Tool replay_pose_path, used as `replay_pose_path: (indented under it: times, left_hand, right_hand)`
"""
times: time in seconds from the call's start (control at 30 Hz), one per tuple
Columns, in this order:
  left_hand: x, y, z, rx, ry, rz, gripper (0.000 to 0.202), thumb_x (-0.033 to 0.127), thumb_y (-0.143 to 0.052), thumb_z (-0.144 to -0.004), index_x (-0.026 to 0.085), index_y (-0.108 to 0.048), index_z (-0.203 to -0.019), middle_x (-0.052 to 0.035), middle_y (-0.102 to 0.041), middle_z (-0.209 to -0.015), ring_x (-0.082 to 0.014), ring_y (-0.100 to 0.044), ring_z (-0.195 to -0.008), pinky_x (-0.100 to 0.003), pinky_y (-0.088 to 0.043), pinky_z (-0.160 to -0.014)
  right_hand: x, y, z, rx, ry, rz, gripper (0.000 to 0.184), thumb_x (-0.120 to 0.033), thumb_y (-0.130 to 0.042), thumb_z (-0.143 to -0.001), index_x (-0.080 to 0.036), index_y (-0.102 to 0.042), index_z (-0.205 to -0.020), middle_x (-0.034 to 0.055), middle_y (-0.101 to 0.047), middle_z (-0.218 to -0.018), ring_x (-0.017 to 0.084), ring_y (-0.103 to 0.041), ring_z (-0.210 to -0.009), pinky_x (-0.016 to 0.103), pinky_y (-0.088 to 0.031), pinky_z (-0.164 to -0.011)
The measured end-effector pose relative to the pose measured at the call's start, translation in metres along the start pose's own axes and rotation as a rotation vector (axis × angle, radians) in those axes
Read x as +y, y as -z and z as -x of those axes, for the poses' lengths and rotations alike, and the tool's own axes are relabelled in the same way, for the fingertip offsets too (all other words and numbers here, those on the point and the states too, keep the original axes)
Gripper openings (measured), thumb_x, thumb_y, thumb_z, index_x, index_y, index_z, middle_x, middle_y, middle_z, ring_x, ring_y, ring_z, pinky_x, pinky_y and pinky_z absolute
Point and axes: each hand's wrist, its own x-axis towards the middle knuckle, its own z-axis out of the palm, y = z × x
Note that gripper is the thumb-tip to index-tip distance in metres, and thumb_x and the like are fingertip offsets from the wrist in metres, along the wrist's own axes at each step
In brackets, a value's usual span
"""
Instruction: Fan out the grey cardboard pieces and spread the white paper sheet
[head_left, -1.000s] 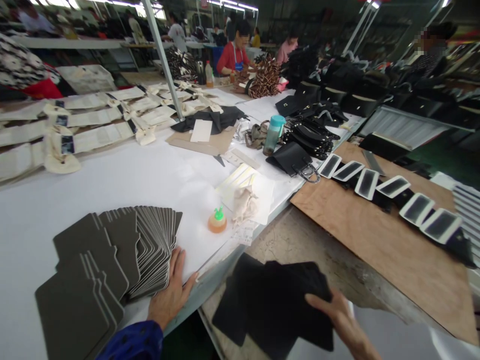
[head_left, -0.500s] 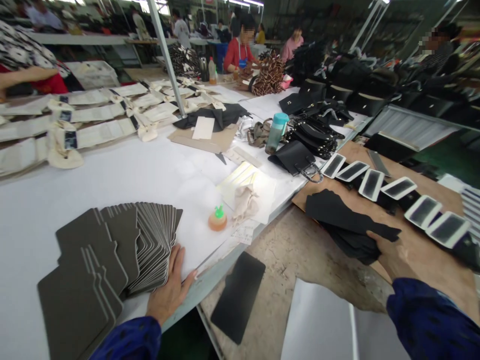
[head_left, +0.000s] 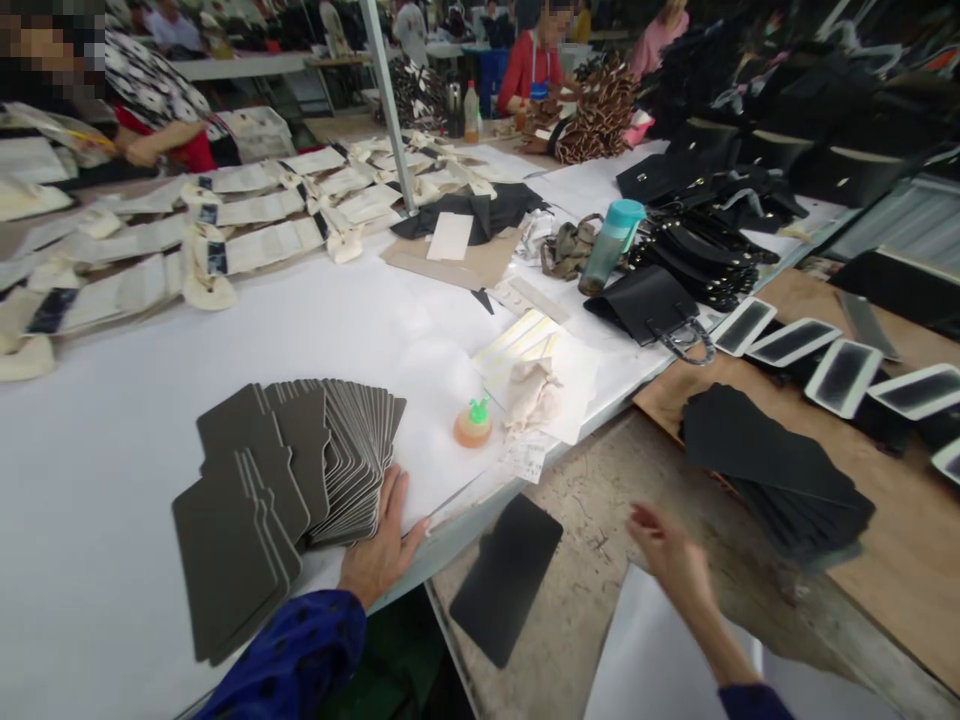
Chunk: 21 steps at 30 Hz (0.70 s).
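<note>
My left hand lies on the white table edge, fingers stretched along the near right side of a fanned stack of dark grey panels with pale edges; it holds none of them. My right hand hovers over the lower worktop, its fingers loosely bent and slightly blurred, with nothing visible in them. Between the hands, one black panel with rounded corners lies flat on that worktop. Right of my right hand, a pile of black pieces rests on a brown board.
A small bottle with a green top stands near a crumpled cloth. Farther back are a blue-lidded bottle, a black bag and a metal post. White-framed pieces line the board. Co-workers are behind.
My right hand has let go of the black pile and moved left, over the worktop. The pile lies flatter on the board. My left hand stays by the fan; the view has turned left.
</note>
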Motion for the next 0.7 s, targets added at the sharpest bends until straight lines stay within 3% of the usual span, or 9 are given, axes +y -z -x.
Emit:
replay_pose_path:
  times: [0.1, 0.2, 0.37, 0.7]
  left_hand:
    - [0.001, 0.001, 0.000, 0.000, -0.003, 0.000, 0.074, 0.045, -0.054, -0.095, 0.012, -0.028, -0.156, -0.0171, -0.038, -0.160, -0.0351, -0.035, -0.146, -0.046, -0.026, -0.121]
    - [0.001, 0.001, 0.000, -0.001, 0.002, 0.004, 0.074, 0.045, -0.053, -0.096, 0.013, -0.027, -0.156, -0.0171, -0.038, -0.159, -0.0347, -0.036, -0.146, -0.046, -0.026, -0.121]
    - [-0.001, -0.001, 0.001, -0.007, 0.018, 0.023, 0.075, 0.047, -0.053, -0.095, 0.014, -0.026, -0.157, -0.0153, -0.037, -0.160, -0.0342, -0.036, -0.146, -0.045, -0.029, -0.120]
    - [-0.003, 0.002, 0.003, -0.007, 0.014, 0.044, 0.075, 0.046, -0.052, -0.096, 0.013, -0.025, -0.158, -0.0143, -0.036, -0.162, -0.0345, -0.033, -0.148, -0.045, -0.029, -0.120]
  right_hand:
    - [-0.045, -0.079, 0.040, -0.200, 0.068, 0.012, 0.024, -0.030, -0.065, -0.095, -0.016, -0.065, -0.115, 0.0050, -0.070, -0.108, 0.017, -0.069, -0.088, 0.036, -0.060, -0.077]
    - [-0.070, -0.117, 0.056, -0.209, 0.013, 0.119, 0.028, -0.028, -0.063, -0.096, -0.018, -0.062, -0.122, 0.0079, -0.065, -0.122, 0.022, -0.066, -0.104, 0.043, -0.057, -0.088]
    - [-0.086, -0.120, 0.058, -0.237, -0.020, 0.287, 0.028, -0.029, -0.062, -0.097, -0.021, -0.062, -0.124, 0.0087, -0.063, -0.128, 0.024, -0.062, -0.115, 0.047, -0.052, -0.097]
    - [-0.101, -0.107, 0.036, -0.400, -0.036, 0.417, 0.024, -0.032, -0.063, -0.096, -0.017, -0.065, -0.115, 0.0071, -0.068, -0.115, 0.021, -0.067, -0.100, 0.042, -0.057, -0.087]
